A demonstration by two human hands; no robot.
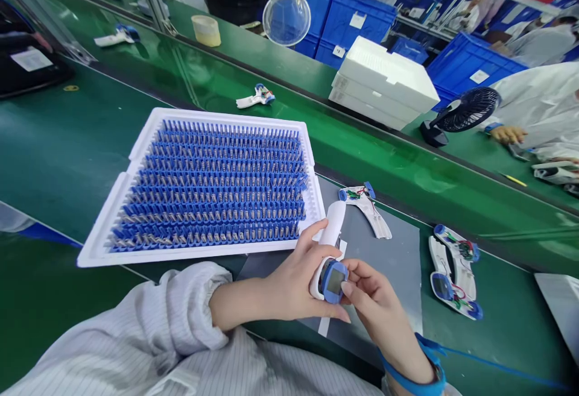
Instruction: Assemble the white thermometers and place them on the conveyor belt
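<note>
L hand (301,278) hides pt of white device (333,224); black item (49,78) cut off.

Left hand (296,278) — around white-blue device (335,282)

The one view looks from the wearer's head, forward and down over the green bench (67,137), wide and slightly slanted. It sits close behind the left hand (303,278) and right hand (371,296), which fall just below the middle, with the striped sleeve (181,305) crossing the lower left. Farther out it takes in the whole tray (106,221), the shiny belt (362,161) and, distant along the top, blue boxes (364,13).
</note>
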